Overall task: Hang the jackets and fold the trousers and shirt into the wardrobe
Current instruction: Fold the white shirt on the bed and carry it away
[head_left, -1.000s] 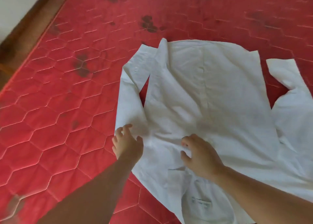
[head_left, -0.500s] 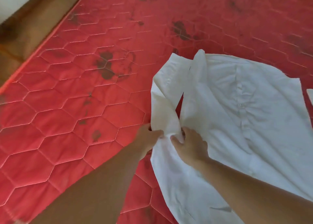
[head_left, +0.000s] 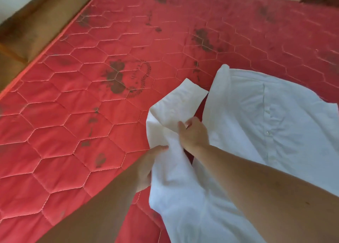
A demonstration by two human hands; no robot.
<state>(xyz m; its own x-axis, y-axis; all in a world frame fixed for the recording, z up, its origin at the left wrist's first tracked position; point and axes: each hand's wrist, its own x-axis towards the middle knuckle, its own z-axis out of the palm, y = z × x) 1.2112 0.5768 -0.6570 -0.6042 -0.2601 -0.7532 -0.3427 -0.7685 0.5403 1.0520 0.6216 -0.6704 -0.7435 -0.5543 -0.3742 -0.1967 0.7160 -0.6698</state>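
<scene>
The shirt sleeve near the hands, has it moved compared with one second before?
Yes. The sleeve, earlier flat on the red mattress, is now gathered up by the left hand and right hand.

A white buttoned cotton shirt (head_left: 275, 125) is spread on the red quilted mattress (head_left: 77, 129), over its right part toward the near edge. The shirt's sleeve (head_left: 176, 103) is laid left of the shirt body, its cuff pointed toward the far edge. The sleeve is gripped by the left hand (head_left: 148, 167) from the left and pinched by the right hand (head_left: 194, 134) just beyond it. A brown wooden bed frame (head_left: 34, 24) is seen along the mattress's left edge.
</scene>
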